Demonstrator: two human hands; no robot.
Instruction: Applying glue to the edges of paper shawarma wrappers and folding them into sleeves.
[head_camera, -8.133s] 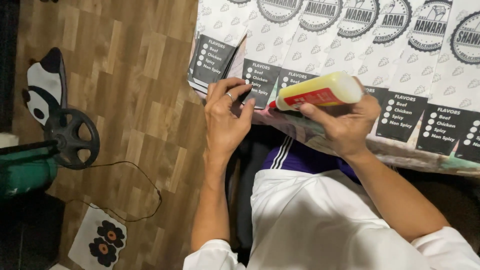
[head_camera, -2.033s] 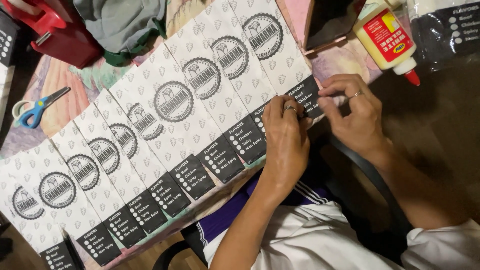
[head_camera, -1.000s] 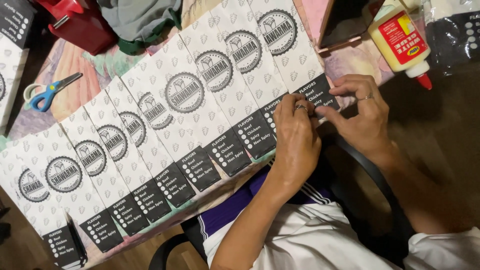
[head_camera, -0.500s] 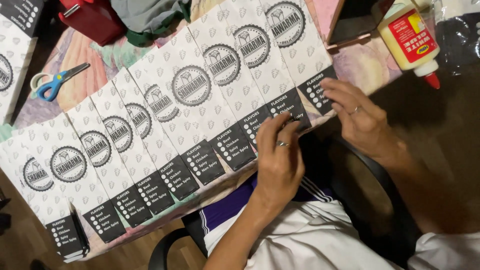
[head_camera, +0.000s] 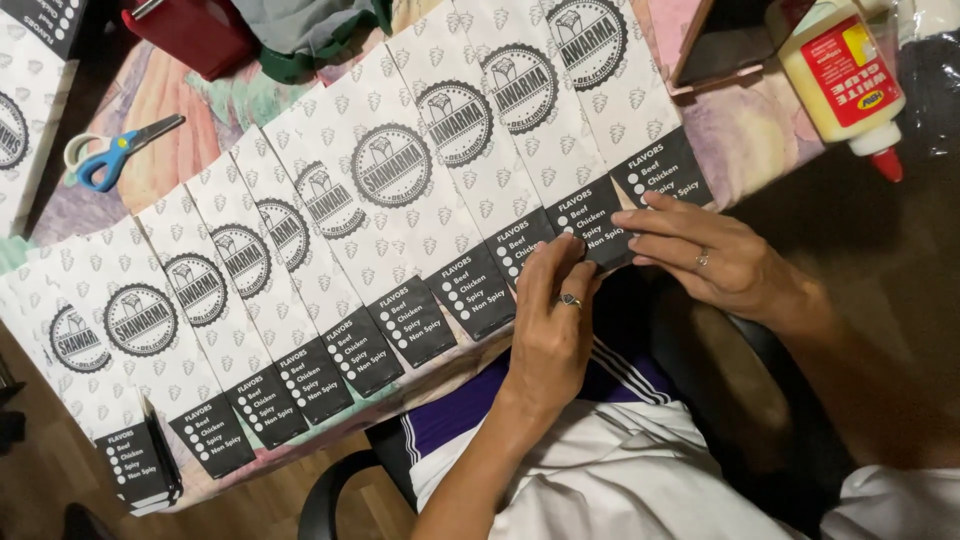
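We see a row of overlapping paper sleeves (head_camera: 400, 220) running across the table (head_camera: 745, 140) from 8 o'clock to 1 o'clock. Our left hand (head_camera: 555, 320) rests on the sleeve ends near centre; our right hand (head_camera: 705, 255) lies just at its 2 o'clock, touching the last sleeve. Glue bottle (head_camera: 840, 75) at 1 o'clock, scissors (head_camera: 115, 155) at 10 o'clock, another sleeve stack (head_camera: 25, 110) beyond them.

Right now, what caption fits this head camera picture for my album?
Left hand and right hand press black bottom flaps of overlapping white printed paper sleeves beside a yellow glue bottle.
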